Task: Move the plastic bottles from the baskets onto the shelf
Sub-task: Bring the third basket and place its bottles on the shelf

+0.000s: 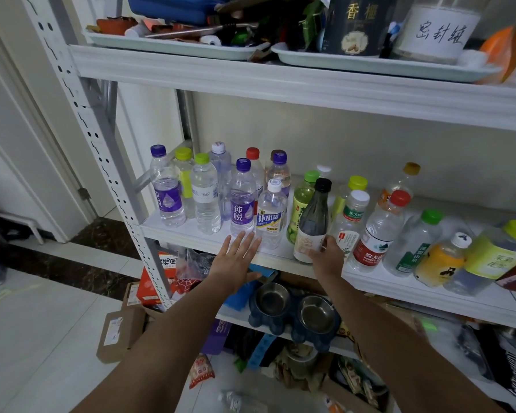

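Two bare hands are held out to the front edge of a white shelf (191,237) on which many plastic bottles are stood upright. The right hand (326,257) is curled round the lower part of a dark bottle (312,222) with a black cap, and the thumb and fingers are closed on its pale label. This bottle is slightly tilted at the shelf's front edge. Whether its base rests on the board cannot be told.

Just beside that grip, on its left, a white-capped bottle (271,216) with a blue and yellow label is seen. Behind the grip stands a green-capped bottle (304,201). Just to its right stands a red-capped bottle (380,234) with a red label.

The left hand (236,259) is flat, with the fingers straight and spread wide, and nothing is held. Its fingertips are placed at the base of a purple-labelled bottle (242,204); contact cannot be made out.

Below both hands, on a lower level, two metal bowls (273,299) are set side by side. Well above the grip, trays (173,47) of mixed things are kept on the upper shelf.
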Tool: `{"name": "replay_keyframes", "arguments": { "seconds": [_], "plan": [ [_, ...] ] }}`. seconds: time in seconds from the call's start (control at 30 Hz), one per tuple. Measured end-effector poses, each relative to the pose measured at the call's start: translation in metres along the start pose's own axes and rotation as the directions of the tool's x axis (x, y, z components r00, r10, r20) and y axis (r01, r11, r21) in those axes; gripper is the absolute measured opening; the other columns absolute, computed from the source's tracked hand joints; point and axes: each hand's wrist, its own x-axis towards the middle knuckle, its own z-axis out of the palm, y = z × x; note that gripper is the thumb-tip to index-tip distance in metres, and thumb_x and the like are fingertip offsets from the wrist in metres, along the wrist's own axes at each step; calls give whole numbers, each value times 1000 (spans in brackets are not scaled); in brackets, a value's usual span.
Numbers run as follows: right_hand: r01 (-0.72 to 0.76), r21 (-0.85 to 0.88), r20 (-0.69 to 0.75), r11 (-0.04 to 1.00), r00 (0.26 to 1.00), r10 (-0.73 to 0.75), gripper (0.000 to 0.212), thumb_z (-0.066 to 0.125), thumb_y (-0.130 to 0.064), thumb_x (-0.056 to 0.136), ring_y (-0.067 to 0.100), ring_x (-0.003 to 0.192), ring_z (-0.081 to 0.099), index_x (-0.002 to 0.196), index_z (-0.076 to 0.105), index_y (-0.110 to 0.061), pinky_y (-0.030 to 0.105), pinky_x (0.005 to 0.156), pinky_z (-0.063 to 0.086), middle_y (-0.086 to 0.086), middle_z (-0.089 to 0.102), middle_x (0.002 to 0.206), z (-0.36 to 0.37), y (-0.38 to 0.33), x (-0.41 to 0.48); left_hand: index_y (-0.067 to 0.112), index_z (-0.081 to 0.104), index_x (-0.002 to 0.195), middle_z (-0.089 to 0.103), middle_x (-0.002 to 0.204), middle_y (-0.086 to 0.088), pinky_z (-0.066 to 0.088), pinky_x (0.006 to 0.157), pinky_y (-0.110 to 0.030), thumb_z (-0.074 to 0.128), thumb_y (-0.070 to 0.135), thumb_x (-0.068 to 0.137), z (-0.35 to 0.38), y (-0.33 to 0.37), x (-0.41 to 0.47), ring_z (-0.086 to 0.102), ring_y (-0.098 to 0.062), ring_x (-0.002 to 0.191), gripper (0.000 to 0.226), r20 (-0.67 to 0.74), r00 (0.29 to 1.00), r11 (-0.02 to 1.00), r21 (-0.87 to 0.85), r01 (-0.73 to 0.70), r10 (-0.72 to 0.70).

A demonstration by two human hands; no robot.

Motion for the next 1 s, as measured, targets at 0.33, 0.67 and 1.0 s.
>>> {"name": "replay_keyframes", "arguments": {
  "seconds": [0.33, 0.67, 1.0],
  "plan": [
    [14, -18, -2, 1000, 1000, -14, 33, 66, -5, 83, 32, 113, 58, 114, 56, -2, 42, 92, 51, 17, 63, 119, 10, 0, 13, 19, -23, 148, -21, 159, -6, -12, 116, -45, 26, 61, 96, 9, -7, 5, -19, -24, 146, 83, 23, 1000, 1000, -11, 1, -1],
    [32, -99, 23, 995, 999, -30, 37, 63, -12, 88, 33, 118, 55, 121, 53, -1, 41, 94, 47, 16, 60, 124, 10, 0, 11, 20, -28, 143, -21, 159, -7, -15, 115, -44, 26, 62, 96, 11, -10, 0, -20, -24, 146, 83, 31, 1000, 1000, -9, -3, 4],
    [-18, -164, 98, 986, 995, 35, 58, 65, -27, 89, 30, 125, 48, 136, 41, -3, 30, 91, 38, 14, 50, 137, 6, 7, -25, 18, -22, 149, -23, 158, -7, -16, 114, -45, 26, 64, 95, 11, -16, -25, -22, -25, 145, 86, 51, 999, 1000, -17, -6, 7]
  ]
}}
